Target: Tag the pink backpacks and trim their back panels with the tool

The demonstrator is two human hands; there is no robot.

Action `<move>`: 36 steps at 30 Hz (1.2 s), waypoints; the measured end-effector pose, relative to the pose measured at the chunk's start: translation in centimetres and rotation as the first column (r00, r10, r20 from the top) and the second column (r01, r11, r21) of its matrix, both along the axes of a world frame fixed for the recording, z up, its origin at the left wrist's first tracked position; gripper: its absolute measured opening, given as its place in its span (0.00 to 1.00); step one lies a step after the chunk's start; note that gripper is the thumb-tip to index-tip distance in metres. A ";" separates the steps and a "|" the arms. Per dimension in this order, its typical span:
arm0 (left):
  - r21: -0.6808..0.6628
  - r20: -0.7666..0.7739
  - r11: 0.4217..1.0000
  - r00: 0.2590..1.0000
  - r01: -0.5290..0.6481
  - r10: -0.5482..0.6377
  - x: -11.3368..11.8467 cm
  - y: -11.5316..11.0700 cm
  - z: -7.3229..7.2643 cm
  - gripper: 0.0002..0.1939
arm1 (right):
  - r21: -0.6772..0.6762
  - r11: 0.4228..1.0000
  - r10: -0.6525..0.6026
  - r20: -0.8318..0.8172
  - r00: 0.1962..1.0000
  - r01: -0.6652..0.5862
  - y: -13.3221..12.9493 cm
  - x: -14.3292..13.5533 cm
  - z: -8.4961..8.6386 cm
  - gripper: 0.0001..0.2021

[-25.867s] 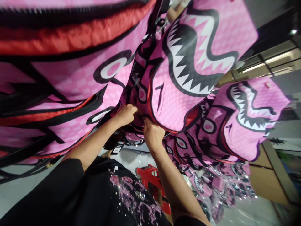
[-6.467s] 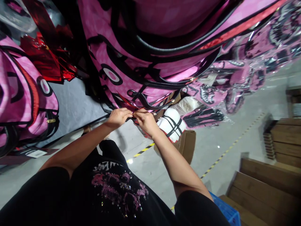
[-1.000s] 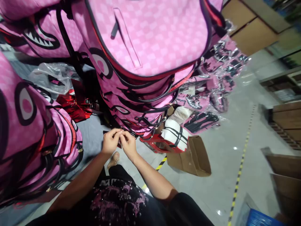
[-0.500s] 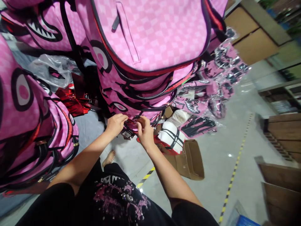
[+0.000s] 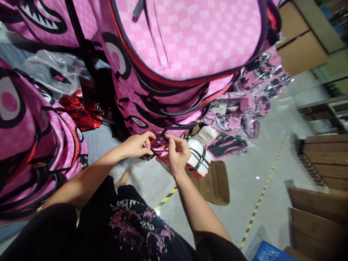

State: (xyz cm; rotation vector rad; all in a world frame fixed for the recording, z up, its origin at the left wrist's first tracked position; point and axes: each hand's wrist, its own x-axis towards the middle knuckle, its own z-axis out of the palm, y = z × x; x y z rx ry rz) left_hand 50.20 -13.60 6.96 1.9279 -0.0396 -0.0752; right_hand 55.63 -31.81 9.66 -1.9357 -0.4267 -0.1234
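A tall stack of pink checkered backpacks (image 5: pixel 206 43) with black trim and red zipper edging stands right in front of me. Low at its near side, my left hand (image 5: pixel 137 145) pinches a thin red cord (image 5: pixel 153 140) between its fingertips. A short gap to the right, my right hand (image 5: pixel 178 154) has its thumb and fingers closed on the same thin cord, close to a dark loop. The cord is small, and the fingers partly cover it. Both hands are close to the lowest backpacks.
More pink backpacks (image 5: pixel 46 145) are piled on the left. Shiny red tags (image 5: pixel 81 112) and a clear plastic bag (image 5: pixel 51 69) lie between the piles. At right are bagged pink goods (image 5: pixel 250 101), a strapped white bundle (image 5: pixel 199 157) and an open cardboard box (image 5: pixel 217 181).
My hands have moved slightly apart, and a thin red cord now shows between them. My right hand has shifted right and turned. The view has moved a little closer to the stack.
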 end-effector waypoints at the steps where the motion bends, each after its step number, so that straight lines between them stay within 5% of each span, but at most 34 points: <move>1: -0.090 -0.005 0.995 0.999 0.037 -0.038 -0.3 0.3 0.1 0.25 | 0.052 0.998 0.018 -0.016 1.000 -0.017 0.3 -0.1 0.1 0.09; 4: -0.425 0.005 0.903 0.998 0.060 -0.064 -0.8 0.6 -0.7 0.30 | 0.148 0.984 0.110 -0.069 0.992 -0.099 1.1 0.0 0.3 0.08; 7: -0.500 0.005 0.850 0.981 -0.166 0.195 -1.2 0.1 -2.3 0.20 | 0.120 0.976 0.197 -0.117 0.973 -0.183 1.1 0.7 0.5 0.07; 9: -0.467 0.023 0.831 0.936 -0.302 0.352 -1.5 -0.5 -3.2 0.14 | 0.020 0.963 0.269 -0.108 0.957 -0.268 1.0 1.4 0.8 0.08; 13: -0.389 0.121 0.831 0.872 -0.398 0.474 -1.5 -1.2 -3.7 0.07 | -0.181 0.858 0.460 -0.146 0.876 -0.481 1.0 2.6 1.6 0.08; 16: -0.332 0.231 0.853 0.842 -0.403 0.488 -1.4 -1.2 -3.5 0.07 | -0.177 0.801 0.527 -0.244 0.814 -0.572 1.1 2.8 2.4 0.09; 18: -0.176 0.361 0.878 0.801 -0.445 0.478 -1.4 -1.1 -3.4 0.07 | -0.181 0.790 0.529 -0.281 0.801 -0.586 1.1 2.8 2.6 0.09; 21: 0.129 0.521 0.815 0.738 -0.564 0.428 -1.7 -1.1 -3.1 0.07 | -0.229 0.793 0.503 -0.279 0.818 -0.565 0.9 2.9 2.5 0.10; 23: 0.187 0.532 0.800 0.743 -0.570 0.405 -1.9 -1.2 -2.9 0.08 | -0.229 0.802 0.490 -0.277 0.827 -0.552 0.8 2.8 2.4 0.10; 27: -0.109 0.418 0.885 0.787 -0.452 0.453 -1.4 -1.7 -2.5 0.09 | -0.118 0.829 0.478 -0.359 0.802 -0.547 1.2 2.5 2.4 0.10; 31: -0.538 0.113 0.753 0.852 -0.380 0.511 -0.1 -2.5 -2.7 0.13 | 0.000 0.866 0.443 -0.466 0.766 -0.500 1.4 2.6 3.2 0.13; 36: -0.517 0.183 0.798 0.871 -0.308 0.455 0.4 -2.6 -3.4 0.11 | -0.022 0.840 0.475 -0.453 0.754 -0.542 1.2 3.1 3.6 0.08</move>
